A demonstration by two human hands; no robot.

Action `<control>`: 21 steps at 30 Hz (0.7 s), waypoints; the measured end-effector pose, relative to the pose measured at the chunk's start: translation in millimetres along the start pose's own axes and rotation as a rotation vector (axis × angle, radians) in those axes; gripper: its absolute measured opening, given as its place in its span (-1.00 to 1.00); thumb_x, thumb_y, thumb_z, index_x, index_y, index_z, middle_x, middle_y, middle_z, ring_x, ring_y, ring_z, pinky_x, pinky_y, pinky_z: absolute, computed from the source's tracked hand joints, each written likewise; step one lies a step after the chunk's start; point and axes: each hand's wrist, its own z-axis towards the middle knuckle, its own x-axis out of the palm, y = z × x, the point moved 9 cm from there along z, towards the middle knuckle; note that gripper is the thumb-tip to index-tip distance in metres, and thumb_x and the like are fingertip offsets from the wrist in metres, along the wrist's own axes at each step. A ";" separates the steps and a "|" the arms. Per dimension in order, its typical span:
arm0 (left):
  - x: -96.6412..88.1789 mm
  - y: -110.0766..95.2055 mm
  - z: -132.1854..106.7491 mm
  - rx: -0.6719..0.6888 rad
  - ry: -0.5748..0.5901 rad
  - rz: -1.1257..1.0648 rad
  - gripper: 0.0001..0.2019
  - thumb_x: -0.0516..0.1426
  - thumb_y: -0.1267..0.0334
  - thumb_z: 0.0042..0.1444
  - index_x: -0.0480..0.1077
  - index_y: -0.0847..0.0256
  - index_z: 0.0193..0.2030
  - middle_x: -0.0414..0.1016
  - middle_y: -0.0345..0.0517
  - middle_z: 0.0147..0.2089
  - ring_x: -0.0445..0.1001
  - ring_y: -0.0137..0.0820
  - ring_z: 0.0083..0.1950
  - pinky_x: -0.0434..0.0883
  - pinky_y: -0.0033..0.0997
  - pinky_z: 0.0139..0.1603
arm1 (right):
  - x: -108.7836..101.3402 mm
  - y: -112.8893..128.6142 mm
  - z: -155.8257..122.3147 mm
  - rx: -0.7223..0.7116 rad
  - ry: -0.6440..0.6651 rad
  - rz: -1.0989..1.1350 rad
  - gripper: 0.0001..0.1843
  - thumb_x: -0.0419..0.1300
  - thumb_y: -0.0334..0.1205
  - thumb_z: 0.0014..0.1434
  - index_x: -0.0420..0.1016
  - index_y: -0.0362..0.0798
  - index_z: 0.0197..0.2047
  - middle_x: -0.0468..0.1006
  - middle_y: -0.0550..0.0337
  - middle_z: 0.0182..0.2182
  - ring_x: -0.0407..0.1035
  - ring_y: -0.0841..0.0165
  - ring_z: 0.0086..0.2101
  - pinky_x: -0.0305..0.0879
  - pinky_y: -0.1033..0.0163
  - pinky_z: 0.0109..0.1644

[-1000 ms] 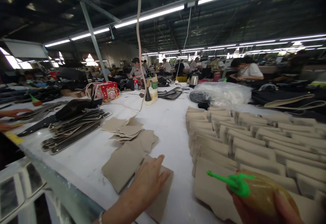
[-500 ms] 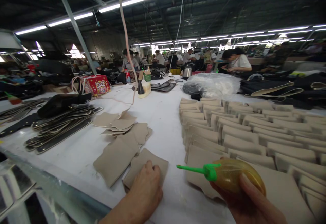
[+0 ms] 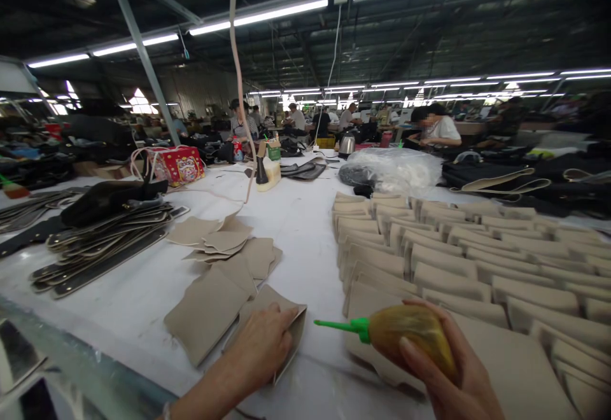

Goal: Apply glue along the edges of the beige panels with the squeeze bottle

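My right hand (image 3: 456, 363) is wrapped round a squeeze bottle (image 3: 413, 337) of amber liquid. Its thin green nozzle points left over the white tabletop. My left hand (image 3: 262, 343) is closed on a beige sheet piece (image 3: 270, 299), whose right edge is raised from the table; the thumb is hidden. Beside that hand, to the left, lies another flat beige piece (image 3: 205, 312). A loose pile of similar pieces (image 3: 224, 238) sits farther back. Under and behind the bottle, on the right, beige pieces (image 3: 449, 280) overlap in long rows.
Dark flat straps (image 3: 105, 248) are stacked at the left. A red patterned bag (image 3: 179, 165), a cream container (image 3: 270, 175) and a clear plastic bag (image 3: 401, 168) stand farther back. A cord (image 3: 238, 76) hangs down to the table. Co-workers sit beyond.
The right edge of the beige piece under my left hand has come up off the table. My right hand has shifted the bottle slightly left, its nozzle now nearer that piece.
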 end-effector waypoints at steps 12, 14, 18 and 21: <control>5.2 7.7 2.0 0.020 -0.004 -0.052 -0.47 -0.11 0.35 0.10 0.25 -0.11 0.21 0.48 -0.05 -0.19 0.49 -0.20 -0.17 0.37 -0.23 -0.15 | 55.8 -1.7 5.8 -0.253 0.168 -0.572 -0.46 0.25 0.12 0.00 0.30 0.07 -0.01 0.49 0.22 -0.21 0.40 0.19 -0.25 0.26 0.15 -0.11; 4.5 8.0 1.1 0.011 -0.001 -0.053 -0.47 -0.11 0.34 0.10 0.25 -0.10 0.21 0.48 -0.04 -0.19 0.49 -0.20 -0.17 0.37 -0.23 -0.15 | 59.4 -3.1 6.0 -0.288 0.173 -0.603 -0.48 0.25 0.11 0.01 0.30 0.07 -0.01 0.50 0.21 -0.21 0.41 0.19 -0.25 0.27 0.14 -0.11; 3.7 6.4 -0.7 -0.012 0.008 -0.045 -0.49 -0.11 0.33 0.10 0.28 -0.08 0.18 0.48 -0.03 -0.19 0.48 -0.18 -0.16 0.37 -0.21 -0.16 | 63.2 0.0 1.4 -0.381 0.160 -0.653 -0.50 0.23 0.09 0.03 0.31 0.05 0.00 0.51 0.18 -0.18 0.42 0.17 -0.25 0.29 0.14 -0.15; 5.7 5.3 -0.9 -0.034 0.026 -0.031 -0.52 -0.10 0.31 0.10 0.29 -0.06 0.16 0.46 -0.02 -0.19 0.48 -0.17 -0.17 0.37 -0.20 -0.17 | 64.9 0.3 -0.8 -0.382 0.179 -0.664 -0.54 0.22 0.08 0.05 0.31 0.07 -0.03 0.52 0.21 -0.22 0.43 0.20 -0.28 0.30 0.16 -0.18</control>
